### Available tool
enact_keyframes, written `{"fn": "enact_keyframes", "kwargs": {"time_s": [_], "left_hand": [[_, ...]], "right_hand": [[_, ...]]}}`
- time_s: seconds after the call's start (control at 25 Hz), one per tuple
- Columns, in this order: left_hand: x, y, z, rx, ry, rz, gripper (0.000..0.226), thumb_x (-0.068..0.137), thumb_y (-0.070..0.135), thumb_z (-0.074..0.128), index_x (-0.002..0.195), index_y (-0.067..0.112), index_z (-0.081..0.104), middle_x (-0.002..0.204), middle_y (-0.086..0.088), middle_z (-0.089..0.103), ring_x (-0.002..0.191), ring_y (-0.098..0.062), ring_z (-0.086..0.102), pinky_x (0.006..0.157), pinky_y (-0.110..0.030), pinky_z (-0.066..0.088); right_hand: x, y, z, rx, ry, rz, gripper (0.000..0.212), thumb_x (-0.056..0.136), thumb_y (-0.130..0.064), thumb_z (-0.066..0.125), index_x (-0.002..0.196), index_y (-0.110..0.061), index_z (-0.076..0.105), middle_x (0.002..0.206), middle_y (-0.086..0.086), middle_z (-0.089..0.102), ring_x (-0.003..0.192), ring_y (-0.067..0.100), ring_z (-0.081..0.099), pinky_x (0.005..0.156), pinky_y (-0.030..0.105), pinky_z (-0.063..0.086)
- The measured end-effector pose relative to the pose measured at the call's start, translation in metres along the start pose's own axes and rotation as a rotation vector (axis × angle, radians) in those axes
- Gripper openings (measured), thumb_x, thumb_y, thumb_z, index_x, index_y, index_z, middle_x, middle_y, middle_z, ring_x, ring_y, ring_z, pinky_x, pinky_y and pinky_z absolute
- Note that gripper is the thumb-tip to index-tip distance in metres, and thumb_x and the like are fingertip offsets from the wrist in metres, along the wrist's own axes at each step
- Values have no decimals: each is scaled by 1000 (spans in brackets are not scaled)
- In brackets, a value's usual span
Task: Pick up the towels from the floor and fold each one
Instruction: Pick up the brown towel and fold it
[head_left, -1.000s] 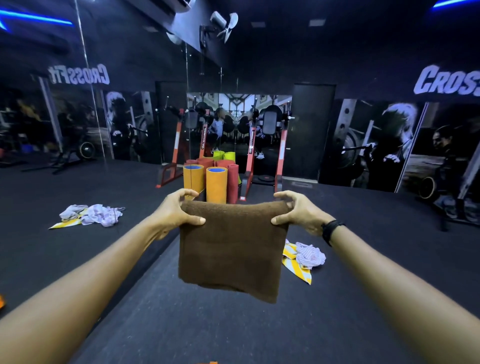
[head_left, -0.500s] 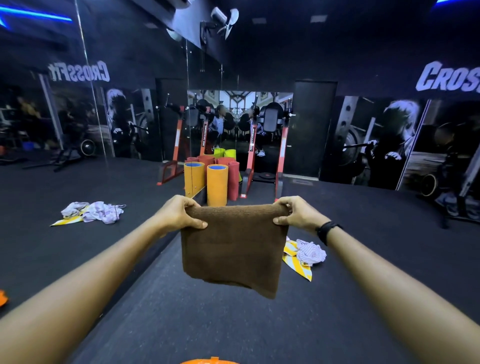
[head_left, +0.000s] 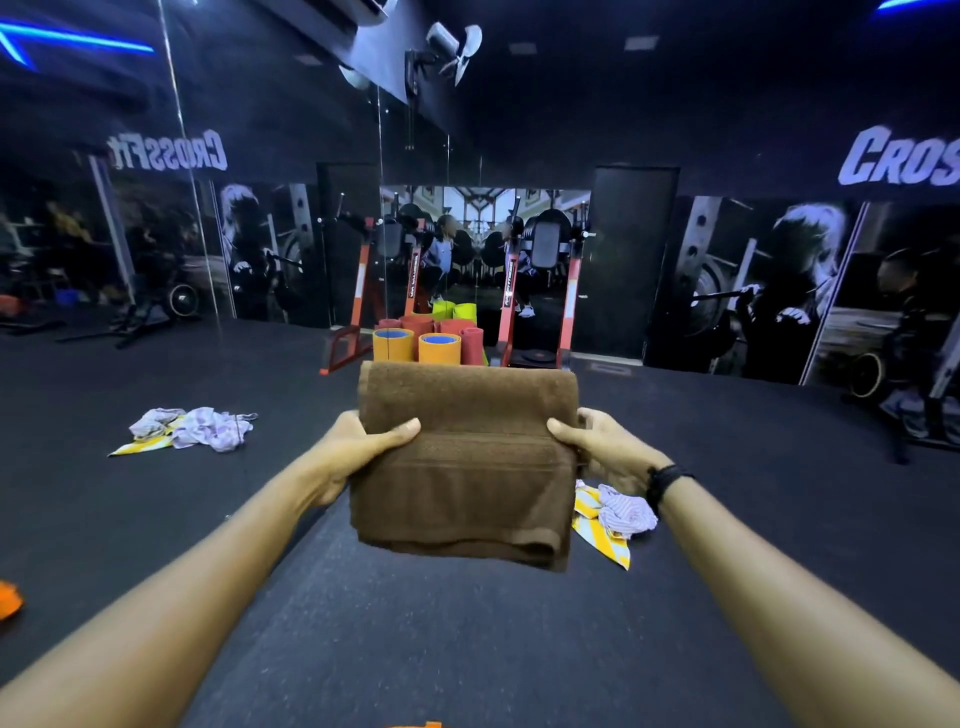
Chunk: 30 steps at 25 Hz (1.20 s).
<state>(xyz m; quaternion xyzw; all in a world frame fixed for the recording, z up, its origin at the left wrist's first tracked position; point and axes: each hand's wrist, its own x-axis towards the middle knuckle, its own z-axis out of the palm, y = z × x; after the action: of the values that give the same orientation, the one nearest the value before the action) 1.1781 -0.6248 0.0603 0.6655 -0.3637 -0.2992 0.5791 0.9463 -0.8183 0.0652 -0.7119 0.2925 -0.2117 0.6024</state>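
Head view: the brown towel (head_left: 465, 462), hanging flat from its top corners a second ago, is now doubled over in mid-air, left hand (head_left: 358, 449) and right hand (head_left: 605, 449) grasping its sides. A striped towel (head_left: 615, 519) remains unfolded on the floor (head_left: 467, 639).

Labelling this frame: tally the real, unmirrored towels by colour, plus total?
Folded brown terry towel, held in both hands: 1
Crumpled yellow-and-white striped towel, on floor: 1
Crumpled lilac striped towel, on it: 1
Total: 3
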Motion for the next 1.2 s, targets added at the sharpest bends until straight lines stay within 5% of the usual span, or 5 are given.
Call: {"fn": "enact_keyframes", "kwargs": {"time_s": [0.16,0.4,0.8,1.04,1.2], "left_hand": [[4,6,8,-138,121,-191,60,74,40,78,117,4,59,107,-12,69,94,-24,66,70,-32,53],[-8,8,-10,5,-203,-77,161,34,21,97,149,36,-15,130,6,46,121,-19,50,96,-40,47],[2,4,-12,919,-97,260,78,49,27,92,118,29,56,111,5,58,102,-13,52,83,-28,44],[-2,6,-26,463,55,149,45,54,40,89,95,29,72,97,1,69,101,-22,60,86,-34,52],[-10,-8,-11,-150,24,107,84,41,47,92,114,16,65,108,-6,72,103,-24,68,85,-36,54]], "right_hand": [[2,-2,5,316,49,62,56,91,-18,63,137,-9,33,109,10,62,79,16,68,58,29,58],[-10,-4,-4,-25,-215,-1,89,69,29,63,139,-22,39,129,7,49,96,17,63,69,28,58],[-12,-7,7,-928,-88,-199,52,63,-10,76,111,-20,60,102,-3,63,92,15,60,72,24,50],[-26,-19,6,-389,-53,-170,15,78,-4,64,93,-5,67,84,2,65,75,15,60,68,28,46],[-26,-23,17,169,-22,-95,12,90,-12,52,95,-7,63,80,7,69,65,16,64,57,24,52]]}}
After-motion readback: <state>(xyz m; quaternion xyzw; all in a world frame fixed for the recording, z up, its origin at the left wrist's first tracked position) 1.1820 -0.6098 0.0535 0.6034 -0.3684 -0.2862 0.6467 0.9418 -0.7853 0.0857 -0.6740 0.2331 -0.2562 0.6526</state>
